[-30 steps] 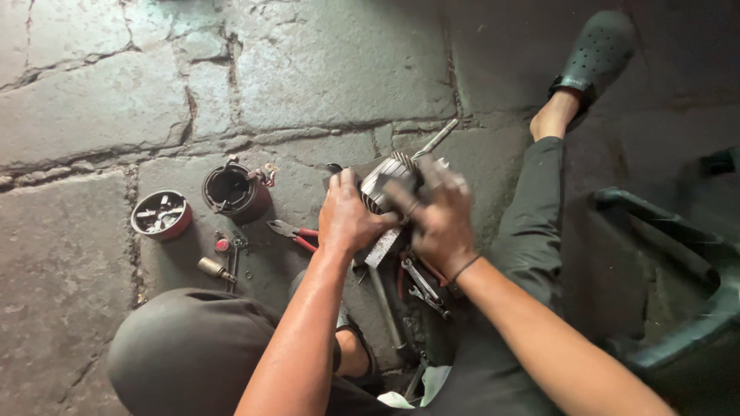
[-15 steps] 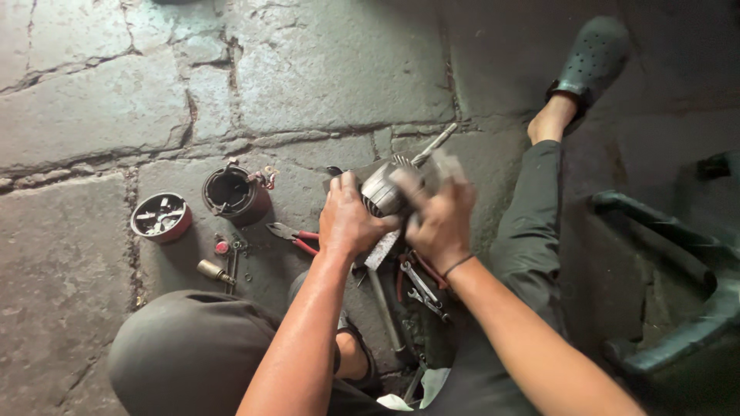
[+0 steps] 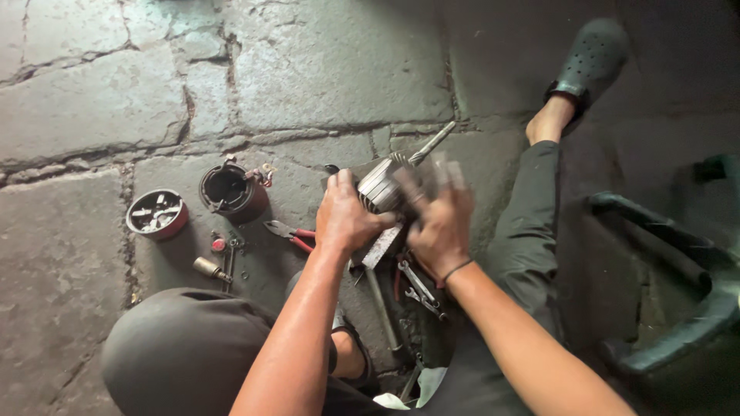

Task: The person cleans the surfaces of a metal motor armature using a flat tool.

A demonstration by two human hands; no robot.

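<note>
I sit on a stone floor with a round metal motor core (image 3: 383, 185) in front of me; a thin steel shaft (image 3: 431, 143) sticks out of its far side. My left hand (image 3: 347, 217) grips the core from the left. My right hand (image 3: 436, 217) is blurred with motion at the core's right side, fingers spread over it; whether it holds anything I cannot tell. A flat metal file (image 3: 380, 246) lies just below the core.
Red-handled pliers (image 3: 291, 233) lie left of my left hand. A dark motor housing (image 3: 233, 192) and a red tin of small parts (image 3: 156, 215) stand farther left. Wrenches (image 3: 418, 286) lie between my legs. A dark plastic chair (image 3: 678, 270) is at right.
My right hand has moved up and over the right side of the core with its fingers spread, now blurred. The left hand keeps its grip on the core.
</note>
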